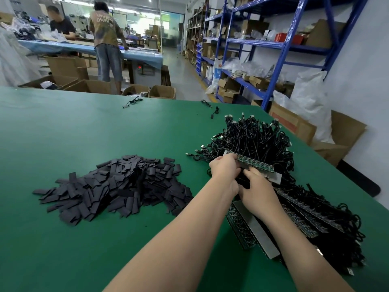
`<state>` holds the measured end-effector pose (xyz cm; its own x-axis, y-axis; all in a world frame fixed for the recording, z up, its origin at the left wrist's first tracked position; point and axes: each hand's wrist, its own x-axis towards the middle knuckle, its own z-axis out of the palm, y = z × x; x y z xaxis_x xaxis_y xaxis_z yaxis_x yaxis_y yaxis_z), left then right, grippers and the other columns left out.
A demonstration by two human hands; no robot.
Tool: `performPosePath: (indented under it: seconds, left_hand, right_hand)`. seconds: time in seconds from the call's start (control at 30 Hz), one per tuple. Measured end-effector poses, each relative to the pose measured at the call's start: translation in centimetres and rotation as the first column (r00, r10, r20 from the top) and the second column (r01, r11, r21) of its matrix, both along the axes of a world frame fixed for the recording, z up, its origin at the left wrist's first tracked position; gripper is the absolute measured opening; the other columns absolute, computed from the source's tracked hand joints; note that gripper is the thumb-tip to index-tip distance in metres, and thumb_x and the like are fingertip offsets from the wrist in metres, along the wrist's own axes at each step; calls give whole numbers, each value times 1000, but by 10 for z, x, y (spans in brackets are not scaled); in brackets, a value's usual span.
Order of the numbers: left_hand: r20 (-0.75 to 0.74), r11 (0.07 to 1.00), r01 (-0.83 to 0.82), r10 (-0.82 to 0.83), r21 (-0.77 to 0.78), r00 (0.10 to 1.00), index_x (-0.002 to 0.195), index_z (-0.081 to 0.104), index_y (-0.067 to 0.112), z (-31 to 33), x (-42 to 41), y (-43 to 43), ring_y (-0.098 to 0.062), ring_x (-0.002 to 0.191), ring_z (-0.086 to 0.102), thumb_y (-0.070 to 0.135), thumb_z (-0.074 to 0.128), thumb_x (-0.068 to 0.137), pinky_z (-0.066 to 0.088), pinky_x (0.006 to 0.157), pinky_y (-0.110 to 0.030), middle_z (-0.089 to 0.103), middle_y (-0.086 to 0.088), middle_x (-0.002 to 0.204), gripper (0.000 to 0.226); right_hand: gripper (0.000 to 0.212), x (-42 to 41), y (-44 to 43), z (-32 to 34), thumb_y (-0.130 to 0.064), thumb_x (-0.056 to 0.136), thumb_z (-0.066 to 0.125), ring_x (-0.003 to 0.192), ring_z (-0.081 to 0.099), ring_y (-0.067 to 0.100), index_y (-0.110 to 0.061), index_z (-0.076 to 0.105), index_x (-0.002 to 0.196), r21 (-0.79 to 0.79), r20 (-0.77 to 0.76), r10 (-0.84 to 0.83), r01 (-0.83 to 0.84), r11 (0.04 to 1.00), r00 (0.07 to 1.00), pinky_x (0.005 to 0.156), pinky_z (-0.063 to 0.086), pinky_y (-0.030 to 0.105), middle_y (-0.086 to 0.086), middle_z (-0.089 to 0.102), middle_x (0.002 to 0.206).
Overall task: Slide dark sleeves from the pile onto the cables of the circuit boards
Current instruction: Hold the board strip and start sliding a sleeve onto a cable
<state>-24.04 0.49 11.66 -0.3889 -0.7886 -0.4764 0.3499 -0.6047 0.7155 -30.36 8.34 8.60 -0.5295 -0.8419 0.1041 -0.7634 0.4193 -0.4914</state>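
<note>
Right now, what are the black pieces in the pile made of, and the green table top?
The sleeves look like thin plastic or rubber tubing pressed flat: dull black, no shine, some lightly bent. The table top seems a rubbery or felt-like mat: even matte green, no grain, hardly any glare. I cannot tell more exactly.

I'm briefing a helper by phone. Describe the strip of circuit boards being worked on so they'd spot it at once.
On the green table, go right of the pile of dark sleeves to the heap of black cables. At its near edge the left hand grips one strip of circuit boards, the right hand below. The other strips lie unheld, nearer the camera.
</note>
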Motion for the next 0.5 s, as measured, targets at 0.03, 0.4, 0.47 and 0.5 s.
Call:
performPosePath:
  seconds: [0.03, 0.4, 0.47, 0.5]
  left_hand:
    - [-27, 1000, -5, 5, 9, 1000, 117, 55, 6, 2, -1, 0, -22, 79, 63, 4, 60, 98, 56, 68, -26, 63, -9, 91, 20]
    - [-15, 994, 107, -107, 15, 994, 129, 60, 8, 27, -24, 3, -16, 66, 51, 10, 64, 97, 43, 46, -23, 59, -7, 89, 32]
    - [-58, 993, 117, -116, 16, 992, 130, 57, 13, 31, -25, 4, -20, 80, 57, 11, 58, 101, 46, 60, -30, 64, -9, 102, 29]
    - [-80, 992, 129, -129, 5, 988, 133, 54, 13, 33, -26, 5, -21, 84, 58, 11, 55, 102, 49, 65, -32, 65, -10, 109, 31]
  right_hand:
    - [55, 1, 0, -1, -21, 102, 59, 148, 37, 25, -9, 44, 154, 30, -43, -4, 5, 1000, 999, 113, 41, 40, 4, 34, 164]
    - [65, 2, -4, 7, -28, 103, 49, 155, 20, 24, -16, 22, 161, 141, -182, 59, -33, 989, 981, 126, 17, 44, 7, 26, 167]
    - [67, 0, -3, 11, -29, 104, 48, 157, 17, 24, -13, 20, 162, 133, -185, 30, -5, 991, 982, 128, 10, 44, 9, 26, 167]
    - [70, -1, -3, 13, -30, 104, 47, 157, 15, 25, -12, 16, 163, 117, -169, 9, 11, 993, 986, 129, 6, 44, 11, 24, 168]
